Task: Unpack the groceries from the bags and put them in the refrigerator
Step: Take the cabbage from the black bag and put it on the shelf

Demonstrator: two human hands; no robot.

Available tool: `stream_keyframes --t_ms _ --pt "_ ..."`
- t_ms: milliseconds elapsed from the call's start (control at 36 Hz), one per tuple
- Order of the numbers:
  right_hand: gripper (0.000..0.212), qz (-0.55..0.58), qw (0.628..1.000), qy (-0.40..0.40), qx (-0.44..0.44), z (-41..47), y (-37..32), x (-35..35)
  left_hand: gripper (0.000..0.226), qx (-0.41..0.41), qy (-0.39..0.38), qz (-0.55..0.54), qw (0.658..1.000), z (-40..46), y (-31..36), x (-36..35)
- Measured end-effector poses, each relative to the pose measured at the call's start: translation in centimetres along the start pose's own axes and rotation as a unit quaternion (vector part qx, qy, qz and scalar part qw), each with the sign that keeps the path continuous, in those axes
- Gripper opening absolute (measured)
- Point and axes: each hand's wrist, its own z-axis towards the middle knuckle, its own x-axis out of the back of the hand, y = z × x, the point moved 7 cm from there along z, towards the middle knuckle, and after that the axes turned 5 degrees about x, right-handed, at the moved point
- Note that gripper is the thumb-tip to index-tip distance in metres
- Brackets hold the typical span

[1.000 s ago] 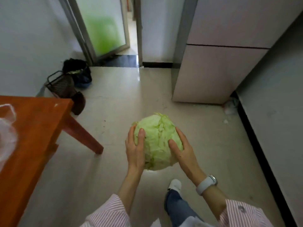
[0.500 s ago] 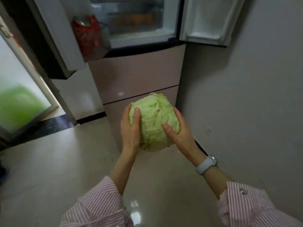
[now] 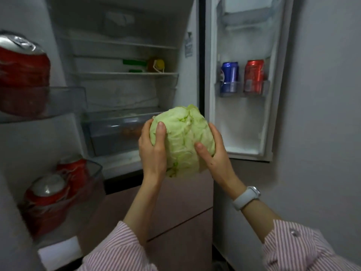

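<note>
I cup the cabbage (image 3: 182, 139) between my left hand (image 3: 153, 151) and right hand (image 3: 213, 155), steadying its bulk before the open refrigerator (image 3: 125, 75).

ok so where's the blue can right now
In the head view, the blue can stands upper right in the open right-hand door's shelf, just left of a red can, above the cabbage.
</note>
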Motion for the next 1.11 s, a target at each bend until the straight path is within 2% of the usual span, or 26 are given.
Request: stream_keyframes --t_ms 83,167,278,528,583,667,806,889,1000,1083,1111 --pt "0.083 0.030 0.999 0.009 0.030 5.1 1.4 -0.6 0.065 -0.013 0.007 0.005 1.000 4.8 0.1 -1.2" --pt "0.067 0.061 0.997 0.019 0.050 9.8 3.7 -1.7 0.068 -0.019 0.010 -0.001 1.000 9.7 -1.0 -2.3" --pt "0.068 0.090 0.994 0.045 0.046 16.0 8.1 -3.6 0.083 -0.008 0.010 0.013 1.000 16.0 -3.6 -3.7" --pt "0.051 0.092 0.995 0.039 -0.021 30.6 18.7 -9.7 0.066 -0.011 0.030 0.095 0.995 30.1 -9.0 -6.3" --pt "0.041 0.116 0.992 0.023 -0.038 33.3 20.1 -11.3 0.079 -0.009 0.021 0.117 0.993 32.7 -10.2 -6.5" --pt "0.042 0.115 0.992 0.008 -0.056 36.7 22.2 -13.0 0.104 0.013 0.008 0.193 0.981 35.6 -11.6 -6.9" --pt "0.047 0.085 0.994 -0.009 -0.065 41.4 24.7 -14.8 0.113 0.007 -0.016 0.243 0.970 39.7 -13.0 -7.2" --pt "0.049 0.085 0.993 -0.033 -0.072 43.2 25.8 -15.9 0.111 0.004 -0.021 0.247 0.969 41.9 -14.3 -7.1" --pt "0.062 0.069 0.992 -0.040 -0.094 45.0 28.2 -17.3 0.108 0.012 -0.021 0.236 0.971 44.7 -16.5 -6.6" --pt "0.067 0.074 0.988 -0.044 -0.131 46.1 30.5 -18.5 0.076 0.031 -0.022 0.217 0.976 46.4 -18.5 -6.5" --pt "0.064 0.084 0.986 -0.047 -0.139 46.5 31.1 -18.9 0.074 0.030 -0.023 0.213 0.976 46.9 -19.0 -6.5"
